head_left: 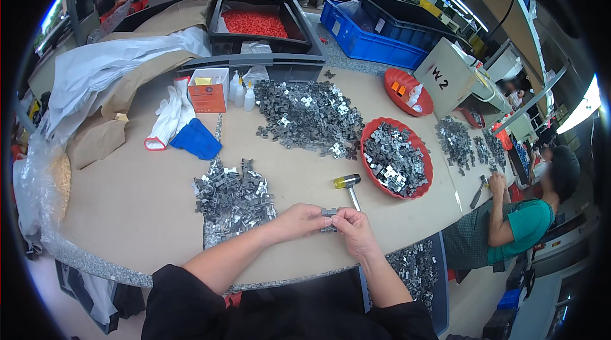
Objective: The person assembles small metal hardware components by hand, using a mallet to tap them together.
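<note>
A small metal clip (329,213) is pinched between both hands at the near edge of a workbench (140,200).

Seen from the head camera, the left hand (304,219) and the right hand (354,228) are closed on the clip with their fingertips, just in front of a small mallet (349,183) with a yellow and black head. Left of the mallet a heap of clips (234,199) is spread; right of it a red tray (396,159) is filled with more. Behind the mallet a larger pile (305,114) is seen. Well right of the mallet, a co-worker (522,219) is seated.
</note>
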The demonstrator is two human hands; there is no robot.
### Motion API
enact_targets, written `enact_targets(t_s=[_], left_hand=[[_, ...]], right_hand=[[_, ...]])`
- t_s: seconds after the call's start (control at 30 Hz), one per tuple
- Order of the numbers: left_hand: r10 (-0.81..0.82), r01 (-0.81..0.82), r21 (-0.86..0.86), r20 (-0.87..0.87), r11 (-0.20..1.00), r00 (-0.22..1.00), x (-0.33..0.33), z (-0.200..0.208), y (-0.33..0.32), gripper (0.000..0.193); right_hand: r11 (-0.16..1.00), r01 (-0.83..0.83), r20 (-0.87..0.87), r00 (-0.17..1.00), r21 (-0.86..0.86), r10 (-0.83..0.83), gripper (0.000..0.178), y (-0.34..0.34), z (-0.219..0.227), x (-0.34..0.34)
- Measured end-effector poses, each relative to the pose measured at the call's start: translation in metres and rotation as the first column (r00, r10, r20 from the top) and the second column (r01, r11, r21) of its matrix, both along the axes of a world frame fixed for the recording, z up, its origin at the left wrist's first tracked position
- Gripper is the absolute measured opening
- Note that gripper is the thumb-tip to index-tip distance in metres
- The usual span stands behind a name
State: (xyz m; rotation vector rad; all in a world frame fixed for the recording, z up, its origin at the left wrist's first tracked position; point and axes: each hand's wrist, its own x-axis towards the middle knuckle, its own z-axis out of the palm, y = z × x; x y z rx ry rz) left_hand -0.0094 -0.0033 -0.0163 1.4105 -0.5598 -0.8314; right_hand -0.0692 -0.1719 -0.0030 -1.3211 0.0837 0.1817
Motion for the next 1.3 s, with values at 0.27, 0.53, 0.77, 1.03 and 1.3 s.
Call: enact_targets(t_s=[0.27, 0.53, 0.77, 1.03, 1.3], left_hand=[[-0.001, 0.001, 0.007, -0.047, 1.000, 0.999, 0.001, 0.003, -0.003, 0.032], [0.428, -0.454, 0.019, 0.301, 0.891, 0.852, -0.019, -0.003, -0.010, 0.037], [0.409, -0.621, -0.026, 0.773, 0.783, 0.485, -0.007, -0.010, -0.007, 0.032], [0.302, -0.622, 0.071, 0.828, 0.780, 0.472, 0.003, -0.005, -0.002, 0.027], [0.315, -0.623, 0.022, 0.849, 0.782, 0.425, -0.004, -0.013, -0.003, 0.028]], right_hand=[[1.000, 0.016, -0.007, 1.000, 0.003, -0.016, 0.011, -0.004, -0.002, 0.004], [0.917, 0.393, -0.122, 0.909, -0.062, -0.398, 0.018, 0.025, -0.002, 0.001], [0.846, 0.185, -0.057, 0.968, -0.500, -0.246, 0.028, 0.011, 0.010, 0.008], [-0.212, 0.172, 0.200, 0.972, -0.962, -0.120, 0.041, -0.030, 0.028, -0.052], [-0.392, 0.119, 0.162, 0.984, -0.912, -0.076, 0.019, -0.019, 0.024, -0.066]])
